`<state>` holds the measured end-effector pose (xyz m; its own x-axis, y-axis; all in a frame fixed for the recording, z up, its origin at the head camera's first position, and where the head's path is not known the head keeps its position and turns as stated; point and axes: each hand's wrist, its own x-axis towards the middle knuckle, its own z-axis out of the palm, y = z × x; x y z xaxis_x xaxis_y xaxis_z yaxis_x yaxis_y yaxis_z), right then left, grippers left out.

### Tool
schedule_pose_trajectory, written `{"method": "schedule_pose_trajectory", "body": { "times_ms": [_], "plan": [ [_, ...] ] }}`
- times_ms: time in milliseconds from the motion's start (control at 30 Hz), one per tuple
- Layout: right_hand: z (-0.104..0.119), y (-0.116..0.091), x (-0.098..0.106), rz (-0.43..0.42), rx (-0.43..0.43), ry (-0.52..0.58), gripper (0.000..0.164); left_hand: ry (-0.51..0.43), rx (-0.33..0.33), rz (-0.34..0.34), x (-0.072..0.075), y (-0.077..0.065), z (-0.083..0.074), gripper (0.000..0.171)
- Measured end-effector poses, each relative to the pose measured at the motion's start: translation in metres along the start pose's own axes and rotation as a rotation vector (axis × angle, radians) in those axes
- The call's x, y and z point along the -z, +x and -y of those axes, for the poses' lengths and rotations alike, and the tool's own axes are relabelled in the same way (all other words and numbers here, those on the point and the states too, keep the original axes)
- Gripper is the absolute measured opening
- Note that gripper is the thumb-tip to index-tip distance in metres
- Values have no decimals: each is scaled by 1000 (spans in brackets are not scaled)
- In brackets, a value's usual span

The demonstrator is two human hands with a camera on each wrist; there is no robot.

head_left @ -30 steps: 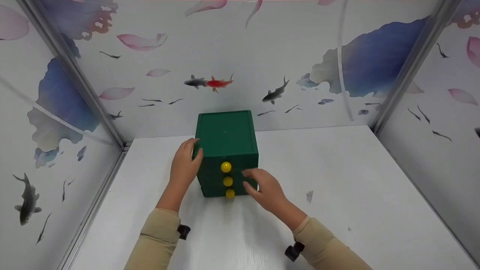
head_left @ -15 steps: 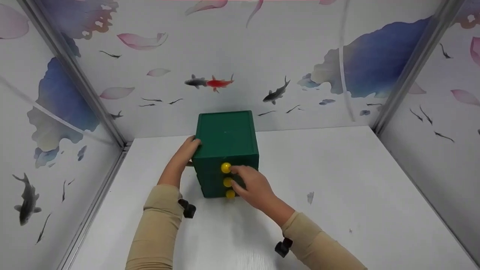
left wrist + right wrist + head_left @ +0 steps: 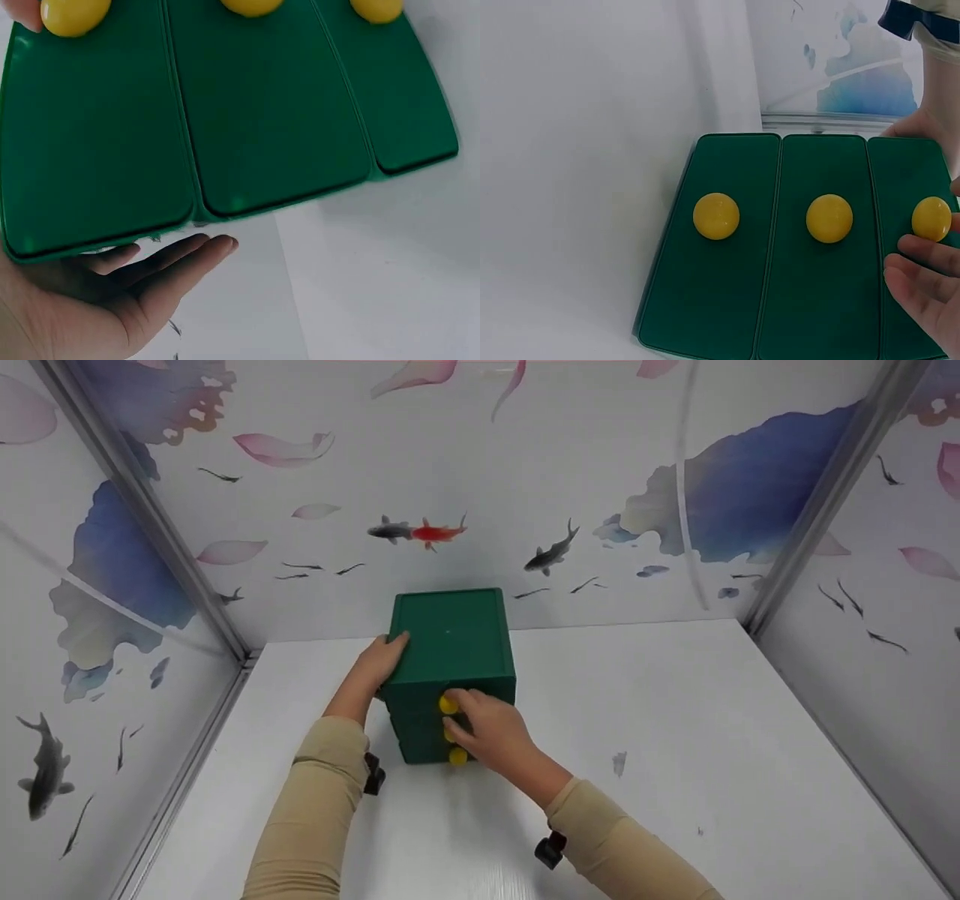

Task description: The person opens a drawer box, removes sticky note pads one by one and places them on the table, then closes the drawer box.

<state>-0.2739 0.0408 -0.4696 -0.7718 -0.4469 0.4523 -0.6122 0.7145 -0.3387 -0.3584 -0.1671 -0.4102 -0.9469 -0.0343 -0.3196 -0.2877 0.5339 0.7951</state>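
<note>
A small green drawer cabinet [image 3: 450,637] has three drawers, each with a round yellow knob. My left hand [image 3: 377,664] rests against its left side, the thumb over the top edge. In the left wrist view this left hand [image 3: 112,307] has its fingers extended along the side. At the front, my right hand [image 3: 491,731] pinches the top drawer's yellow knob [image 3: 448,704], partly covering it. The right wrist view shows fingers [image 3: 922,281] close about that top knob [image 3: 931,218]; the middle knob [image 3: 829,218] and bottom knob [image 3: 716,216] stand apart from them. All drawers look closed.
The cabinet stands on a white table [image 3: 637,697] close to the back wall [image 3: 495,457], which is printed with fish and petals. Metal posts [image 3: 810,495] frame the corners. A black wrist camera [image 3: 551,849] hangs below the right sleeve.
My right hand has moved left and taken hold of the top knob. The left hand has come against the cabinet's side, its thumb now over the top edge.
</note>
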Motion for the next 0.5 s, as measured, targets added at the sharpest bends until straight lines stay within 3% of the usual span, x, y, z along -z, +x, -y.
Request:
{"method": "schedule_pose_trajectory", "body": {
  "times_ms": [267, 500],
  "plan": [
    [9, 6, -13, -64, 32, -174, 34, 47, 63, 40, 0, -7, 5, 87],
    [8, 15, -9, -139, 20, -230, 37, 1, 38, 34, -2, -5, 1, 82]
  ]
}}
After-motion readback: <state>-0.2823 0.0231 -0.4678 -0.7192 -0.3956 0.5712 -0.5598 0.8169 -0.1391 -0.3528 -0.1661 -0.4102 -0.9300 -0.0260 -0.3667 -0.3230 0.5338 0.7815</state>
